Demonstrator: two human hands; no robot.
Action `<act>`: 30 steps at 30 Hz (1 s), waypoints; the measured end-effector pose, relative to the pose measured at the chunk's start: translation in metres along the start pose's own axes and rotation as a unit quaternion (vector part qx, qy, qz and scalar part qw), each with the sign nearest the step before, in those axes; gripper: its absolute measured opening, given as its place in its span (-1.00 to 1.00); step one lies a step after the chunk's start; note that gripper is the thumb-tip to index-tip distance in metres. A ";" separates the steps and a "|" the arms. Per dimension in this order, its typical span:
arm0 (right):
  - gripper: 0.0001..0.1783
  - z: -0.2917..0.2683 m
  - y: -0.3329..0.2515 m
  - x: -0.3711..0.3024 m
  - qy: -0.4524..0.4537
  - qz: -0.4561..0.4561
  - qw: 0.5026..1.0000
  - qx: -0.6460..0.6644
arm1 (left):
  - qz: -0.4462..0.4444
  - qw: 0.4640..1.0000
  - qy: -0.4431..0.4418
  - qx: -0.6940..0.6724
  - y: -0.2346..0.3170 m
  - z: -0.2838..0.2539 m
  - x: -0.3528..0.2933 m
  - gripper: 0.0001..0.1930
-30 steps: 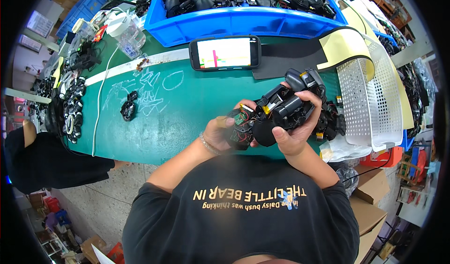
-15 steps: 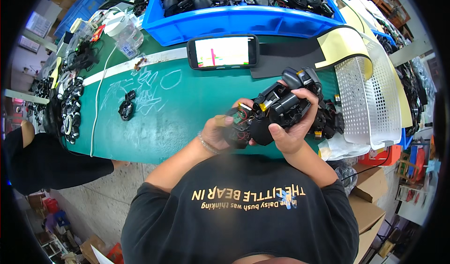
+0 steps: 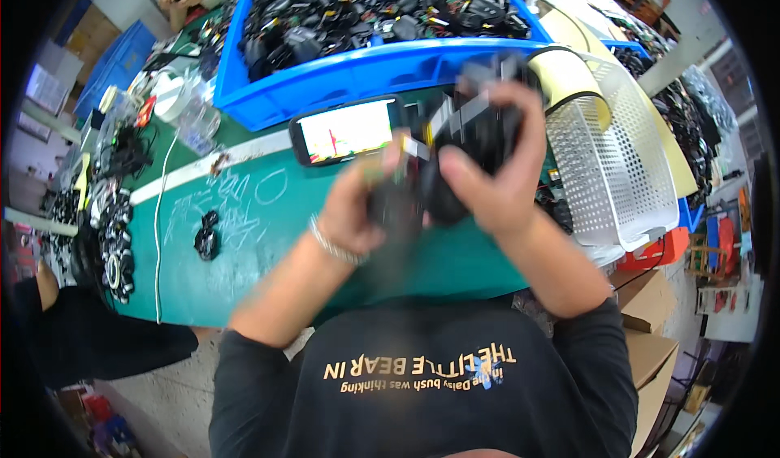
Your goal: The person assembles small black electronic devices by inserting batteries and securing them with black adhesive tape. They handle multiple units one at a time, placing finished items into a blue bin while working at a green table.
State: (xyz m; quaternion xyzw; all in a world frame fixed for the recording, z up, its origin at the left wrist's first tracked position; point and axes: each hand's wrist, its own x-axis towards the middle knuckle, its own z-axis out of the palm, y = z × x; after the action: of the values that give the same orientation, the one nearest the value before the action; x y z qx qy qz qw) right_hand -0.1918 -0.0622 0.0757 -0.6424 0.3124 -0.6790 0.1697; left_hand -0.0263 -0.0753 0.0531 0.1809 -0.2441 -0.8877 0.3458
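Note:
My left hand [image 3: 353, 202] is closed on a black plastic housing [image 3: 396, 204], blurred by motion; a circuit board and wires showed in it a moment ago. Beside it, my right hand [image 3: 512, 182] wraps round a cluster of black plastic housings [image 3: 481, 137], its thumb pressed over the near side. Both hands are raised over the front of the green table [image 3: 268, 271], close together, and the held parts meet or overlap between them. One small black part [image 3: 207, 236] lies alone on the table to the left.
A blue bin [image 3: 325, 66] heaped with black parts stands at the back. Before it is a propped phone [image 3: 349, 133]. At right stands a white perforated basket [image 3: 617, 169], with more black parts [image 3: 558, 212] beside it. A white cable [image 3: 157, 238] crosses the left side.
Both hands have moved away from my body toward the blue bin, still holding the black housings, and are now blurred. The view has shifted, showing more of the bin and another person's arms behind.

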 end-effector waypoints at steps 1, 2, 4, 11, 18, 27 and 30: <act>-0.35 -0.003 0.008 0.032 0.006 0.021 1.000 -0.009 | 0.004 0.999 0.038 0.033 0.021 0.019 0.021 -0.62; -0.41 -0.004 0.010 0.069 0.047 0.083 0.995 0.009 | 0.003 1.000 0.012 0.006 0.046 0.038 0.050 -0.65; -0.48 -0.036 0.054 0.147 0.068 0.012 0.993 -0.094 | 0.097 0.992 -0.020 0.076 0.081 0.063 0.128 -0.62; -0.28 -0.109 0.231 0.264 -0.133 0.226 0.889 -0.375 | 0.319 0.794 0.187 0.483 0.131 -0.002 0.360 -0.03; -0.47 -0.136 0.243 0.244 -0.270 0.124 0.820 -0.489 | 0.369 0.661 0.016 0.653 0.114 0.024 0.294 -0.65; -0.56 -0.100 -0.049 0.128 -0.414 0.140 0.803 -0.406 | 0.352 0.468 -0.244 0.773 0.036 0.144 -0.054 -0.66; -0.55 -0.113 -0.079 0.069 -0.474 0.151 0.794 -0.351 | 0.540 0.443 -0.233 0.677 0.004 0.112 -0.068 -0.68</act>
State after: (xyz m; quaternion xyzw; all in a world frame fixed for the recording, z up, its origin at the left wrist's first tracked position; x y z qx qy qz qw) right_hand -0.2967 -0.0229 0.1815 -0.8437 0.5026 -0.0995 0.1598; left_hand -0.0314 0.0044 0.1569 -0.0239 -0.8875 -0.0831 0.4527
